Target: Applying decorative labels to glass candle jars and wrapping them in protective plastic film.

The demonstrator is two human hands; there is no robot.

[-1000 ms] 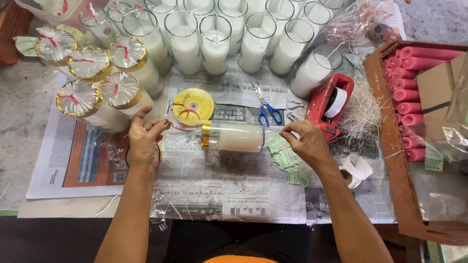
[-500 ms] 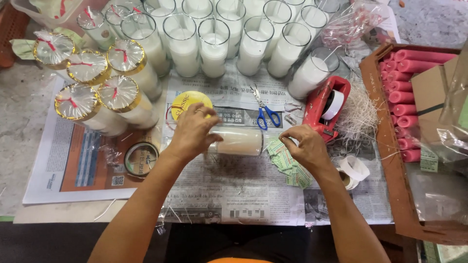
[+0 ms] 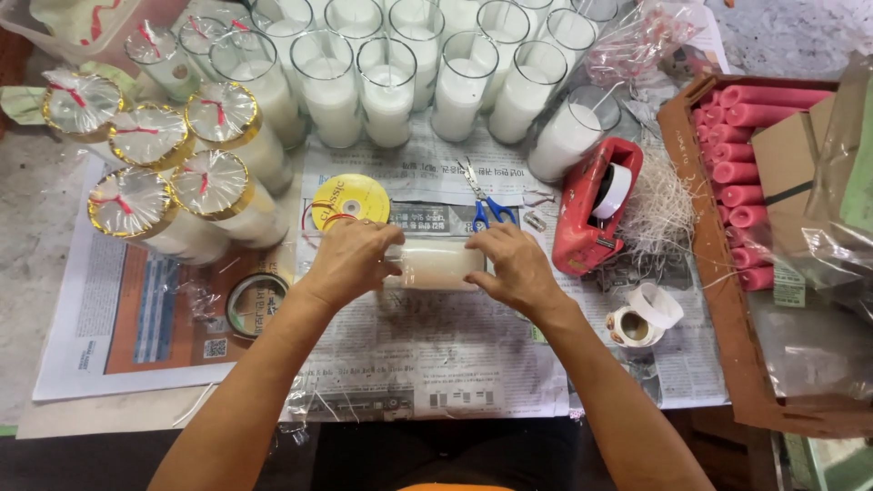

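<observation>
Head view: glass candle (image 3: pixel 435 265) lying between both hands' fingers (image 3: pixel 386 238).

A single head-worn camera looks steeply down at the table (image 3: pixel 55 264), close above its near edge.

Newspaper sheets (image 3: pixel 436 355) cover the table (image 3: pixel 36 227), carrying glass candles (image 3: pixel 386 91), scissors (image 3: pixel 486 205) and a red tape dispenser (image 3: pixel 587 214).

Looks to me like small candle-packing workshop: newspaper-covered tabletop (image 3: pixel 436 364), rows of glass candles (image 3: pixel 391 82), red tape dispenser (image 3: pixel 582 218), ribbon spool (image 3: pixel 350 200).
</observation>
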